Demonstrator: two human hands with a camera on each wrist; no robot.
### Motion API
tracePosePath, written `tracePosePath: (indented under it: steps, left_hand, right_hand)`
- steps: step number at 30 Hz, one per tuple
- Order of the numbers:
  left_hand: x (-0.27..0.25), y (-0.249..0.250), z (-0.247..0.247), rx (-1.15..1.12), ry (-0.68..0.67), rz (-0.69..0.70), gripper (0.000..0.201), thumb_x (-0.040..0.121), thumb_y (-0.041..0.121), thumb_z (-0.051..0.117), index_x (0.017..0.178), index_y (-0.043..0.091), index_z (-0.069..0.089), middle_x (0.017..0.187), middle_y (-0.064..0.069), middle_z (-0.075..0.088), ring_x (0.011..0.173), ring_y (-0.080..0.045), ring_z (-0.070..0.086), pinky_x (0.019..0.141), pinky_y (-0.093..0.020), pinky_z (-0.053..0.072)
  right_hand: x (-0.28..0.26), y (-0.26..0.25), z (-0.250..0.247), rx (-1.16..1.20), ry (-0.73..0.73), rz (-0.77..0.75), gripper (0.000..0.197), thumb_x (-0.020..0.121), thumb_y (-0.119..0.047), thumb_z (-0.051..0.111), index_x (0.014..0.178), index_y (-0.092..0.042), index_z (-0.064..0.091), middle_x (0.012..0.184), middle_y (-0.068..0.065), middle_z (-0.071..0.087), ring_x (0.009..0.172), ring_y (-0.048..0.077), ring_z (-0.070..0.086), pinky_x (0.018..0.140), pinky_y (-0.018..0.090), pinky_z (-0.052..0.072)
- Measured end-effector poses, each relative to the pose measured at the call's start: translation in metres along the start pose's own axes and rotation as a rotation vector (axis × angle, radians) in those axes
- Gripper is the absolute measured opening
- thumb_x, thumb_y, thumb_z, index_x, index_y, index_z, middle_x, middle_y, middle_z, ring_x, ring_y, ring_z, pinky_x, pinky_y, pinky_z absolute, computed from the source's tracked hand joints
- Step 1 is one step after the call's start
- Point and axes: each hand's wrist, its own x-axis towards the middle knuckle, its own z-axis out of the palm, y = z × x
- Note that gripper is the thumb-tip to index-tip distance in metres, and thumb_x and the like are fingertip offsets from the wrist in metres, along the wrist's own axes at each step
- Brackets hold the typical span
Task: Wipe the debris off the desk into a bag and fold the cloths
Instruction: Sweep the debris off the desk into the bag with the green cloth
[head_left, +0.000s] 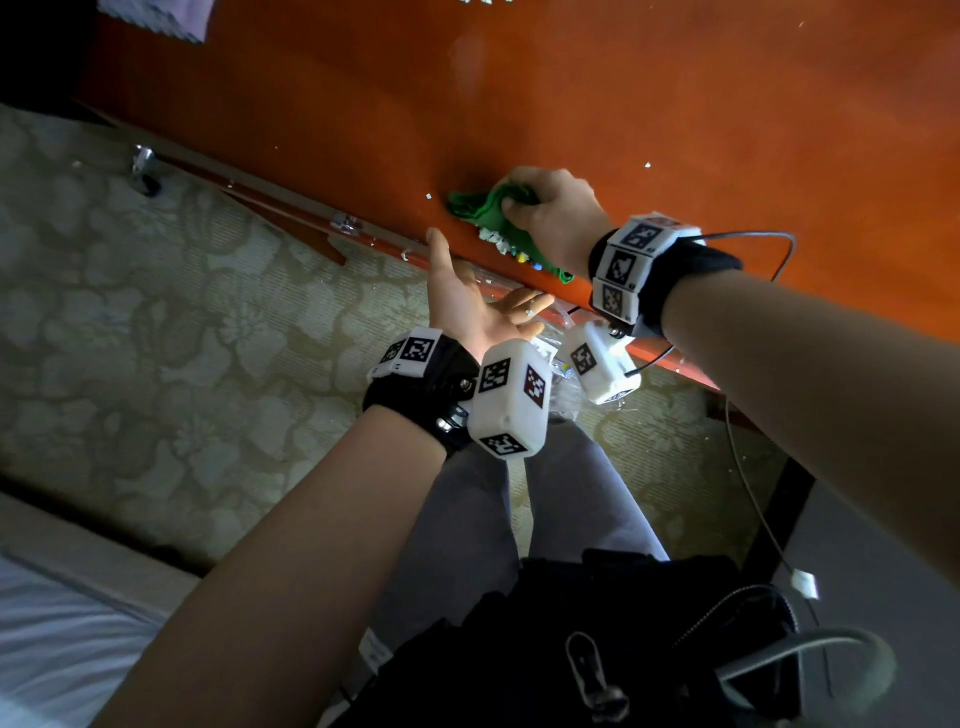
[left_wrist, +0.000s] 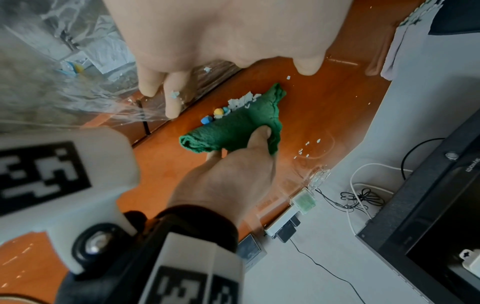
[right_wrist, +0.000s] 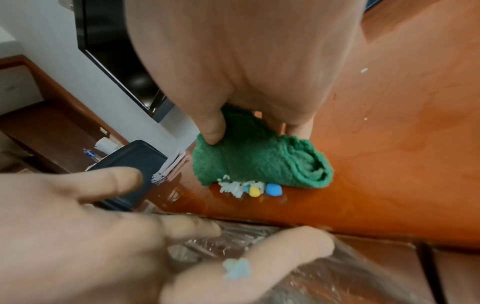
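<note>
My right hand (head_left: 556, 213) grips a bunched green cloth (head_left: 488, 208) pressed on the orange desk (head_left: 675, 104), close to its near edge. A pile of white paper scraps (right_wrist: 232, 186) with a yellow ball (right_wrist: 254, 191) and a blue ball (right_wrist: 273, 189) lies against the cloth's front side. My left hand (head_left: 467, 306) is open, palm up, fingers spread just below the desk edge. Under it hangs a clear plastic bag (right_wrist: 324, 277) holding earlier scraps. One paper scrap (right_wrist: 236, 268) sticks to a left finger.
Loose scraps (head_left: 648, 165) remain farther back on the desk. A folded pale cloth (right_wrist: 168, 164) and a dark tray (right_wrist: 127, 164) sit at the desk's left end. A black TV (left_wrist: 428, 195), a power strip (left_wrist: 285, 222) and cables line the wall. Patterned carpet (head_left: 182, 312) lies below.
</note>
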Motion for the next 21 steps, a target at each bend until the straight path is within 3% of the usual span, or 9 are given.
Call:
tracePosePath:
  steps: [3,8,14,17,19,21]
  left_hand:
    - [-0.001,-0.001,-0.001,-0.011,0.002,0.001,0.055,0.085,0.081,0.037,0.100,0.029,0.047,0.096,-0.019,0.059,0.115,-0.052,0.059,0.097,-0.053,0.038]
    - [0.002,-0.002,-0.004,-0.016,0.015,0.022,0.059,0.088,0.078,0.034,0.123,0.030,0.036,0.095,-0.019,0.054,0.112,-0.053,0.059,0.108,-0.062,0.032]
    - [0.005,-0.001,-0.007,-0.019,-0.003,-0.018,0.057,0.088,0.079,0.030,0.111,0.028,0.040,0.096,-0.024,0.055,0.114,-0.055,0.058,0.107,-0.060,0.034]
    - [0.006,-0.001,-0.009,-0.015,-0.009,-0.013,0.057,0.086,0.081,0.033,0.111,0.031,0.043,0.106,-0.027,0.054,0.108,-0.054,0.061,0.104,-0.061,0.035]
    - [0.006,-0.002,-0.009,-0.031,-0.016,-0.011,0.060,0.084,0.081,0.035,0.120,0.034,0.045,0.114,-0.028,0.053,0.104,-0.053,0.063,0.102,-0.062,0.036]
    - [0.007,-0.002,-0.008,-0.048,-0.024,-0.010,0.062,0.083,0.082,0.036,0.124,0.035,0.045,0.118,-0.028,0.051,0.105,-0.054,0.062,0.099,-0.060,0.039]
  right_hand:
    - [-0.002,0.002,0.005,-0.044,-0.024,-0.006,0.021,0.097,-0.020,0.047,0.108,-0.023,0.063,0.091,0.004,0.068,0.080,0.024,0.065,0.076,0.036,0.056]
    - [-0.002,0.003,0.008,-0.091,-0.060,-0.034,0.023,0.097,-0.019,0.047,0.112,-0.022,0.063,0.092,0.005,0.066,0.074,0.020,0.059,0.071,0.032,0.051]
    - [-0.001,0.004,0.009,-0.108,-0.092,-0.049,0.023,0.098,-0.018,0.047,0.115,-0.018,0.062,0.092,0.007,0.065,0.065,0.016,0.054,0.052,0.018,0.041]
    - [0.000,0.004,0.006,-0.070,-0.050,-0.048,0.022,0.098,-0.018,0.047,0.114,-0.016,0.062,0.093,0.005,0.063,0.074,0.018,0.057,0.056,0.018,0.043]
    - [0.002,0.004,0.002,-0.022,0.024,-0.034,0.023,0.097,-0.020,0.048,0.115,-0.016,0.061,0.098,0.006,0.064,0.083,0.019,0.058,0.063,0.023,0.044]
    - [0.004,0.004,-0.005,0.043,0.116,-0.002,0.027,0.097,-0.023,0.049,0.121,-0.018,0.059,0.105,0.006,0.062,0.091,0.019,0.057,0.070,0.020,0.041]
